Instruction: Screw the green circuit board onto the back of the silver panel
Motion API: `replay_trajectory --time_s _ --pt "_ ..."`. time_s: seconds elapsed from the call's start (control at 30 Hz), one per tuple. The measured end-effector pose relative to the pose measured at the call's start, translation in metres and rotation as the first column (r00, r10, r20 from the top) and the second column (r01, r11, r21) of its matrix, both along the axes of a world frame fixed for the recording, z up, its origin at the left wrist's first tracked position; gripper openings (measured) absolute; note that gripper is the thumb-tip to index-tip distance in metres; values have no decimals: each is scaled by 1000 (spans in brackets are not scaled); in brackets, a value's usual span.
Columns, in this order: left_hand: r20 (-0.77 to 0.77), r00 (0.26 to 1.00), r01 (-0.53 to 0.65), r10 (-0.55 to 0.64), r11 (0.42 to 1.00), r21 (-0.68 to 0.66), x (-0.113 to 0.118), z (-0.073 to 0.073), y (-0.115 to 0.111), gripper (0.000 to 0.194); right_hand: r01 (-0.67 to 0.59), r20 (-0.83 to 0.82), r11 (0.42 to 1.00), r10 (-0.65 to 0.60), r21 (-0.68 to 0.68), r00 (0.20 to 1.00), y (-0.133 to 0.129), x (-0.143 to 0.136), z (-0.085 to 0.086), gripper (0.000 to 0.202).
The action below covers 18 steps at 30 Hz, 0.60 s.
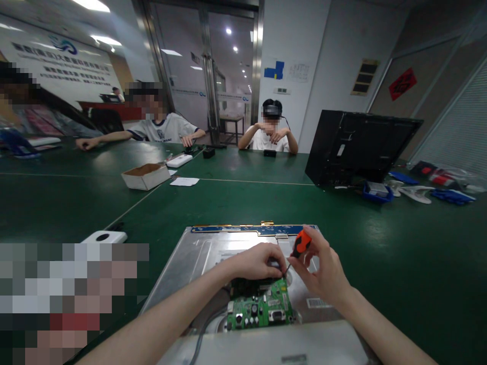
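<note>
My right hand [322, 266] grips a small screwdriver [302, 242] with an orange and black handle. Its thin shaft slants down to the upper right corner of a green circuit board [261, 306]. Close to that tip, the fingers of my left hand [262, 261] are bent together at the board's top edge; whatever they pinch is too small to make out. The board lies on a silver metal display panel [224, 243], which has a blue circuit strip [236, 230] along its far edge. A grey cable [203, 329] runs beside the board on the left.
A black monitor housing [357, 147] stands at the right, with a blue tray [377, 191] beside it. An open cardboard box [146, 177] and a white device [106, 236] are on the left of the green table [243, 203]. Several people sit across from me.
</note>
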<state>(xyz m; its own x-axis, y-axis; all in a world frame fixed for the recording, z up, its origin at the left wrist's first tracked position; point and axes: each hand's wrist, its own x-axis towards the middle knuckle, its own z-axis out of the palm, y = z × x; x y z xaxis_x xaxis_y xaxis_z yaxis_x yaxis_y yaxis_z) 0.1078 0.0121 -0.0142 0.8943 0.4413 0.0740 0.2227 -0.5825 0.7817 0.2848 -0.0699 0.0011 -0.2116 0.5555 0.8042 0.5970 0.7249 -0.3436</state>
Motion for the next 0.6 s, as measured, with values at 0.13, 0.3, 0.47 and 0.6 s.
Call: replay_trajectory --time_s 0.13,0.3,0.47,0.6 --pt "-5 1000 14 -14 1000 -4 0 1 0 17 -49 -6 997 48 -56 999 -1 0 0 61" --pt "-6 1000 8 -8 1000 -5 0 1 -1 19 -2 -24 999 1 -34 1000 0 0 -3 60" --pt "-1 1000 -12 12 1000 3 0 2 0 15 53 -3 998 -53 42 999 0 1 -4 60" --pt "-1 1000 -10 10 1000 7 0 1 -1 15 16 5 1000 -16 6 1000 -2 0 -1 58"
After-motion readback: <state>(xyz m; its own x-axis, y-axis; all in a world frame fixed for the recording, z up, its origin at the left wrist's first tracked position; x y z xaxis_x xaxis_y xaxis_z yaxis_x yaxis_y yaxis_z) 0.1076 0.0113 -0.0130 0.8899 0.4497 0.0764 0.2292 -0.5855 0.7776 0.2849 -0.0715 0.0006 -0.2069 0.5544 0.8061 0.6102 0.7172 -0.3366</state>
